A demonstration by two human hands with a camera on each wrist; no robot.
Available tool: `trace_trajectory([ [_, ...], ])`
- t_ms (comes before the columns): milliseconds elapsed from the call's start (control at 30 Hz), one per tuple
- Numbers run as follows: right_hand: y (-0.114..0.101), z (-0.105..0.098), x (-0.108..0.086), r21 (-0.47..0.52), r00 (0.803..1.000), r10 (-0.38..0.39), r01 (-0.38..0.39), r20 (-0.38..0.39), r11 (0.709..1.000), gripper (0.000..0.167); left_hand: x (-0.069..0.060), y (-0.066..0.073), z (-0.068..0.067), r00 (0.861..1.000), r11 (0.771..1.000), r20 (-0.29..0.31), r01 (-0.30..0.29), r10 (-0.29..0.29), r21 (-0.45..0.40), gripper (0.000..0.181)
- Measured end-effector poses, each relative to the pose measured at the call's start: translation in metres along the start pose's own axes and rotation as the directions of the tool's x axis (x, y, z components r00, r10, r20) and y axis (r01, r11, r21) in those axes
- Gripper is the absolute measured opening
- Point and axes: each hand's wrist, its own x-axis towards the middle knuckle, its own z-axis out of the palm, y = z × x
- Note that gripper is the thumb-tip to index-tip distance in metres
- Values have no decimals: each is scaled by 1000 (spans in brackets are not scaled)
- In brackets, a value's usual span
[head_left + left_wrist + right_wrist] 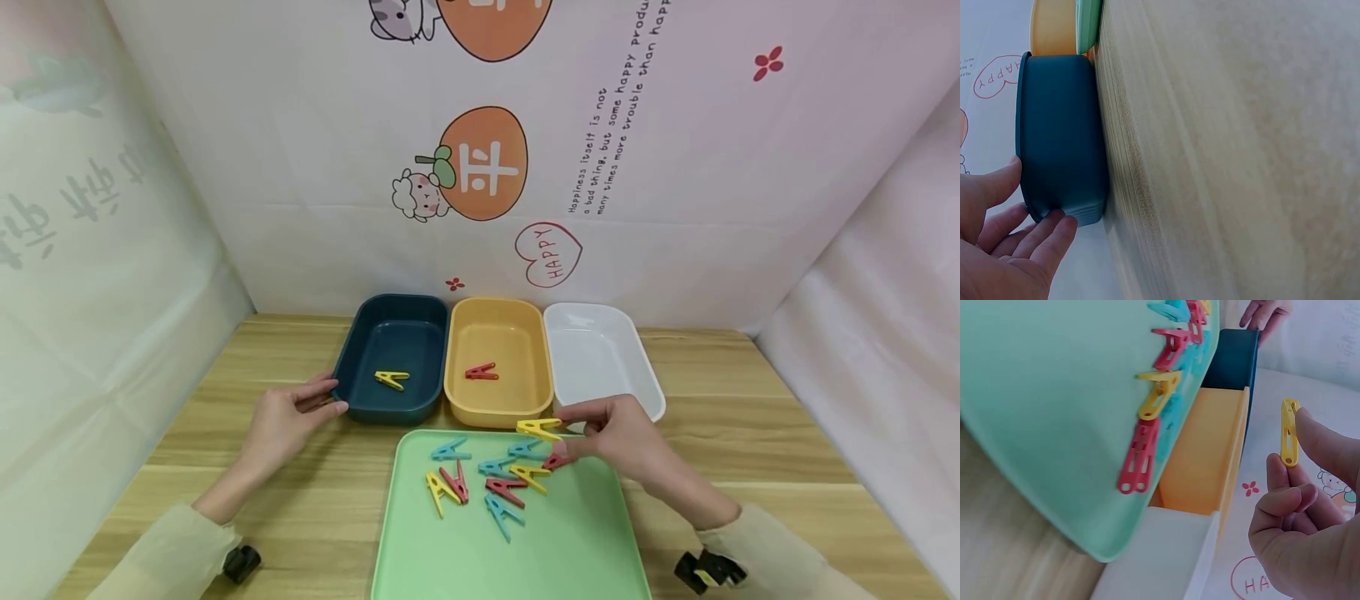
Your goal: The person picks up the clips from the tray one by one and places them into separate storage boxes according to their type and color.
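My right hand pinches a yellow clothespin between thumb and fingertips, above the far edge of the green tray. On that tray lie several blue, red and yellow clothespins, among them a blue one and a red one. My left hand touches the left side of the dark blue box with its fingers fairly straight, as the left wrist view also shows. Inside the dark blue box is one yellow clothespin. A single red clothespin lies in the yellow box.
A white box stands at the right end of the row, beside the yellow one. Behind the boxes rises a printed cloth. The wooden table extends to both sides of the tray.
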Motion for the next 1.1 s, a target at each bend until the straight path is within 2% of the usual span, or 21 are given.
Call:
trace_trajectory([
  [133,-8,1,9,-9,1000,-31,31,-4,999,35,0,-1,0,1000,1000,1,-8,8,-9,44],
  [567,-36,16,40,-38,998,-61,60,-22,997,33,-1,-1,1,1000,1000,-3,-7,7,-23,44],
  [767,-49,26,57,-13,999,-28,28,-22,1000,35,0,0,1,1000,1000,-2,-4,4,-12,44],
  [1100,-64,48,85,-4,998,-59,59,6,998,36,-1,-1,0,1000,1000,3,-2,2,-12,45],
])
